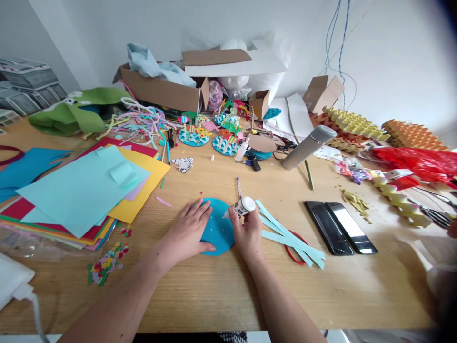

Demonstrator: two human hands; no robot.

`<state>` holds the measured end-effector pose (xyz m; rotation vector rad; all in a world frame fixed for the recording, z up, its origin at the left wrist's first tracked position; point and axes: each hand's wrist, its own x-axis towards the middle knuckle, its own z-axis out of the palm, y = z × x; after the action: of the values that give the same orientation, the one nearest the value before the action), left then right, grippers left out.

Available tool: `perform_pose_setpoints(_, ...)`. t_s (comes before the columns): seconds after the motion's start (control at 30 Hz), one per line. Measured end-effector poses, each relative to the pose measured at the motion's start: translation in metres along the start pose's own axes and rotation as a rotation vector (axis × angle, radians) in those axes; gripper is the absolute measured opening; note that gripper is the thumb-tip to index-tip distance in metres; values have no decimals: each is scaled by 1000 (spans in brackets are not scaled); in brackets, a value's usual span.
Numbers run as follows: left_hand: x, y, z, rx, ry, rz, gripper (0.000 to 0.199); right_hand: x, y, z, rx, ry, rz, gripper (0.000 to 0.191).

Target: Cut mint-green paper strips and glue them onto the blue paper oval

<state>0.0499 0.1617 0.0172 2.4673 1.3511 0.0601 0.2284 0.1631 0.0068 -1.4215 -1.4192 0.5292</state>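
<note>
At centre frame, the left hand (191, 224), thumb spread, seemingly steadies a disc (219, 236) while the right hand (249, 234) pinches a bottle (245, 206) tipped toward it.

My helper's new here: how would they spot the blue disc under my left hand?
On the wooden table, follow the left forearm from the near edge to the left hand. Partly under it lies the blue disc. Unlike the decorated discs farther back, it carries only small pale spots.

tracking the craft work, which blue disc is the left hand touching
The frontmost blue disc, partly under the left hand; the fish-topped discs all lie farther back.
</note>
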Motion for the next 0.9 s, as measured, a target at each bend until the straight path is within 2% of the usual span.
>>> perform_pose_setpoints(0.47,-1,0,0,-28,35,5,89,0,2,1,-23,1,-36,19)
perform_pose_setpoints(0.9,-1,3,-4,-22,-13,-15,91,-1,3,1,-43,-19,-44,20)
